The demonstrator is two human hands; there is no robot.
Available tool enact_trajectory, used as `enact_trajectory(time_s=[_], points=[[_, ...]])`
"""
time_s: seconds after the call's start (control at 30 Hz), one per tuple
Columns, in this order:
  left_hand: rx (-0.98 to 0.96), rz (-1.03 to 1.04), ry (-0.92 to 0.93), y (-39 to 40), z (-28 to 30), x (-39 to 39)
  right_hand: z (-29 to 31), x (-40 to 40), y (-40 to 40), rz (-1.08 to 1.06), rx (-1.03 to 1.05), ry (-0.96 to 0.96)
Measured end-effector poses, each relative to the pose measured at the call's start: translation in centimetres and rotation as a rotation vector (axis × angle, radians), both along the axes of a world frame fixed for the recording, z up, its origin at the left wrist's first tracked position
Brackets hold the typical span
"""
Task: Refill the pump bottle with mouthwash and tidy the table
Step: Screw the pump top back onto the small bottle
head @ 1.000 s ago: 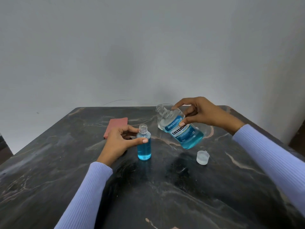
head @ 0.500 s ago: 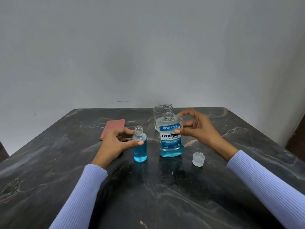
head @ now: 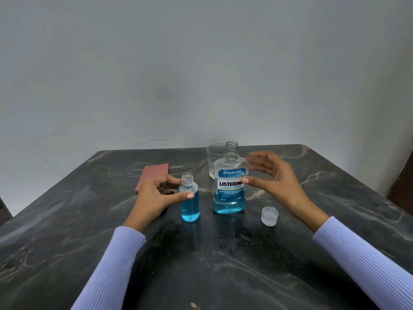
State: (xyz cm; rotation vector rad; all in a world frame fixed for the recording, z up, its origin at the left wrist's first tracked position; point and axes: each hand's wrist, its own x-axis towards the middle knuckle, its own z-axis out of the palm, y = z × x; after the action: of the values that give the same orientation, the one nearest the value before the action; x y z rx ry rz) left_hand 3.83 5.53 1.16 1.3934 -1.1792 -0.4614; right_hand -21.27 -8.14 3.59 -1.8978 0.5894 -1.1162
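Marble table (head: 312, 253): left hand (head: 154, 198) hides part of red cloth (head: 154, 175).

Reddish-brown flat pad (head: 153, 177) lying left of centre toward far edge of dark marble table (head: 67, 231). Clear empty glass (head: 213, 156) upright near far edge, centre.

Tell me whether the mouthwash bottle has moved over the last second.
Yes. The mouthwash bottle, earlier tilted in the air, now stands upright on the table, in front of the glass.
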Motion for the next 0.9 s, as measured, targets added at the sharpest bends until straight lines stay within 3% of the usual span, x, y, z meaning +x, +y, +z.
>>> enact_trajectory(time_s=[0.17,0.27,0.43,0.53,0.6,0.9], points=[[-0.003,-0.017,-0.015,0.0,-0.1,0.1,-0.6,-0.7,2.1,-0.223,-0.088,-0.143],[-0.019,-0.025,-0.027,-0.1,-0.1,0.2,-0.7,-0.1,4.3,-0.192,-0.167,-0.168],[-0.041,-0.027,-0.022,-0.1,-0.2,0.2,-1.7,3.5,7.8,-0.041,-0.334,0.091],[-0.049,-0.018,-0.039,-0.1,-0.4,0.3,-2.6,6.2,8.5,-0.044,-0.31,0.342],[-0.054,-0.014,-0.046,0.0,-0.3,0.3,-3.0,7.6,8.5,-0.059,-0.25,0.394],[-0.056,0.015,-0.009,0.3,0.3,0.3,-4.1,10.1,7.5,-0.09,-0.122,0.258]])
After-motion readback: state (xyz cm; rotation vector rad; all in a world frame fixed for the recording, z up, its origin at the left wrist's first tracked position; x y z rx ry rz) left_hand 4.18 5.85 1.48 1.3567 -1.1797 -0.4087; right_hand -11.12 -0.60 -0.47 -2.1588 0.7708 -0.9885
